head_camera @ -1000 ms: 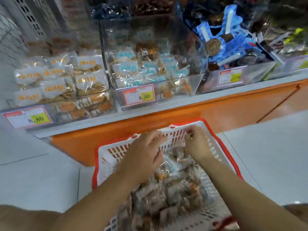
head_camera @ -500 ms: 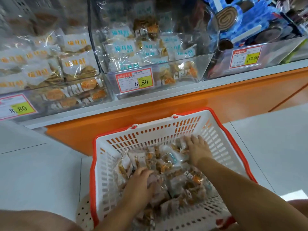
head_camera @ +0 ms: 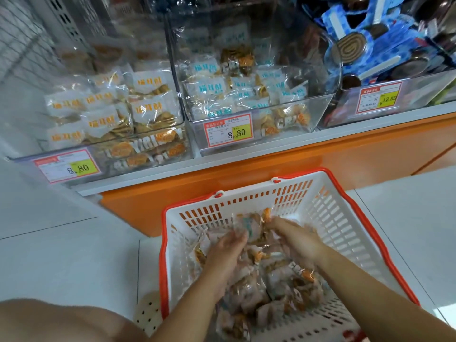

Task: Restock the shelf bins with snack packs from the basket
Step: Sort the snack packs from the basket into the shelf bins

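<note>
In the head view, the white basket (head_camera: 338,219) stands on the floor (head_camera: 61,255) near the shelf (head_camera: 271,150). Inside it, the left hand (head_camera: 225,249) presses snack packs (head_camera: 249,227) with straight fingers. The right hand (head_camera: 294,239) grasps the same packs. The bins (head_camera: 318,112) stand farther, on the shelf.

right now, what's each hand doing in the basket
Left hand: open, fingers pressed against the snack packs.
Right hand: holding a bunch of snack packs.
</note>
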A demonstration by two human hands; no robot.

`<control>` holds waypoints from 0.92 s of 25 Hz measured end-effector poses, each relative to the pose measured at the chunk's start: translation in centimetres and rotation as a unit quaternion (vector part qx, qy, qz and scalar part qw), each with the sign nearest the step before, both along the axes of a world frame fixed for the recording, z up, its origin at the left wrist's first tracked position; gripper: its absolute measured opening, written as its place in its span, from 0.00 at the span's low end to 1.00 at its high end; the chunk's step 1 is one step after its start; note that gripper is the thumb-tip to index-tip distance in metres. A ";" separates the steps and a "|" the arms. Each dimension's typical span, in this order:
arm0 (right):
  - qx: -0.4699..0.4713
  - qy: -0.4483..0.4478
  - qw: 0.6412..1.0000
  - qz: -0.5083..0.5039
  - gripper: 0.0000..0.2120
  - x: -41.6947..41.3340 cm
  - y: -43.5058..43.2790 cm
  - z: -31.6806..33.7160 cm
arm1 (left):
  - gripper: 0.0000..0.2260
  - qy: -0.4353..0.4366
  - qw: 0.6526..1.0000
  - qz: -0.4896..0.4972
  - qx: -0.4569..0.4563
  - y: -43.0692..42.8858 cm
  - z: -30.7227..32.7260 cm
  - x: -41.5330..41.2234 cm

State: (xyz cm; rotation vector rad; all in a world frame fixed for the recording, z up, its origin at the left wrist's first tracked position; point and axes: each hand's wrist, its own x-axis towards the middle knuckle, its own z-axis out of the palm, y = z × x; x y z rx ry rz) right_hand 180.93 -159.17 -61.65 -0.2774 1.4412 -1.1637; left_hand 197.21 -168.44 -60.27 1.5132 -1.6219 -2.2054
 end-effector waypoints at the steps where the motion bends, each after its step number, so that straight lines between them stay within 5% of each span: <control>1: -0.022 -0.014 1.000 0.001 0.19 0.4 0.3 0.2 | 0.20 0.045 0.997 0.047 0.046 -0.2 0.2 -0.1; 8: -0.103 -0.057 0.990 -0.077 0.13 1.9 2.8 2.2 | 0.10 0.131 0.978 0.124 0.102 0.8 2.6 0.6; 11: -0.107 -0.079 0.987 -0.093 0.24 2.0 3.1 2.6 | 0.08 0.147 0.974 0.133 0.113 1.2 3.3 1.1; 14: -0.119 -0.104 0.981 -0.108 0.22 2.2 3.1 2.3 | 0.07 0.143 0.974 0.137 0.112 1.3 3.3 1.5; 17: -0.115 -0.101 0.983 -0.106 0.29 2.1 3.2 2.0 | 0.11 0.153 0.973 0.135 0.106 1.2 3.5 1.7; 21: -0.107 -0.081 0.987 -0.089 0.10 3.1 3.2 3.1 | 0.16 0.172 0.979 0.087 0.062 1.8 3.7 1.7; 23: -0.081 -0.036 0.995 -0.046 0.20 3.2 3.1 3.9 | 0.20 0.141 0.988 0.069 0.013 1.8 3.5 1.6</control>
